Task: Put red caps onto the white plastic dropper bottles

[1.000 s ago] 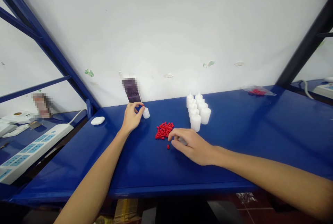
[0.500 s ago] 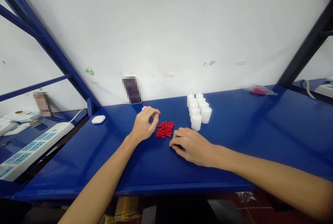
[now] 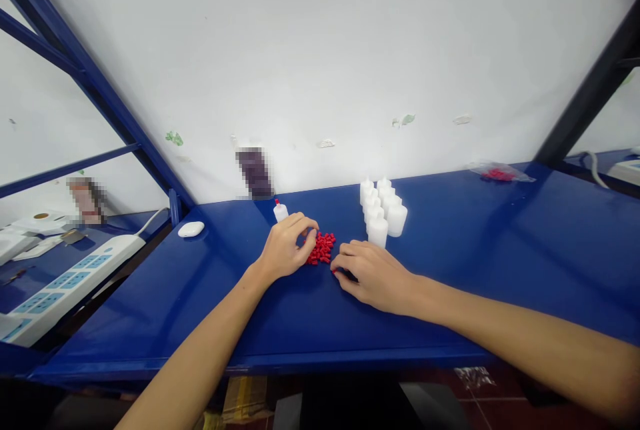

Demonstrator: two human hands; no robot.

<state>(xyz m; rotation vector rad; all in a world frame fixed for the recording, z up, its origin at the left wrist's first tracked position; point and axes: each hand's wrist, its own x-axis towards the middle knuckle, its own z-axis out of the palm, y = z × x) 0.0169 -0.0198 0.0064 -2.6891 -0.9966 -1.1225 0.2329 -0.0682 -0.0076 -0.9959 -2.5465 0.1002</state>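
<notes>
I see a loose pile of small red plastic caps (image 3: 323, 248) mid-worktop (image 3: 280, 323), between both hands. My left hand (image 3: 290, 243) is at its left side, fingers curled; I can't tell whether they pinch anything. My right hand (image 3: 373, 277), on its right, pinches 1 small red plastic cap (image 3: 334, 272), its long axis hidden. Toward the back edge, nearer the left hand, 1 white plastic bottle (image 3: 281, 213) stands upright, long axis vertical, red tip (image 3: 277, 201) pointing up.

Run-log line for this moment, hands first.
left hand: at pile of red caps | right hand: red cap between fingertips | red-tipped bottle: beyond left hand
</notes>
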